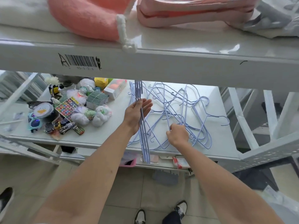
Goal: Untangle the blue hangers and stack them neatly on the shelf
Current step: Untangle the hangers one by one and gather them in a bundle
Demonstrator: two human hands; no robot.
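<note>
a person stands at a white metal shelf (100, 139), sorting thin blue wire hangers with a smooth coated finish. the left hand (135, 113) holds a gathered bundle of hangers (143, 126) edge-on, thumb on the near side and fingers nearly straight behind it; the bundle's wires lie side by side and its lower end reaches past the shelf's front edge. how many hangers it holds cannot be told. the right hand (178, 135), fingers curled, pinches one wire of the tangled heap of hangers (182, 110), which sprawls flat on the shelf's right half, hooks and triangular frames crossed over one another, too interlocked to count. on the shelf's left half lies a jumble of small goods: fluffy white yarn pompoms (90, 113), a sticker sheet (68, 106) printed with coloured rings, toy cars (64, 126), blue toy sunglasses (34, 120) and a round lidded tub (42, 109). the upper shelf (161, 62) carries a barcode label (80, 61) on its front beam, with a nubby pink knitted item (87, 15) and folded pink fabric (194, 12) resting on top. two dark-and-white shoes (161, 212) show on the tiled floor (129, 183).
</note>
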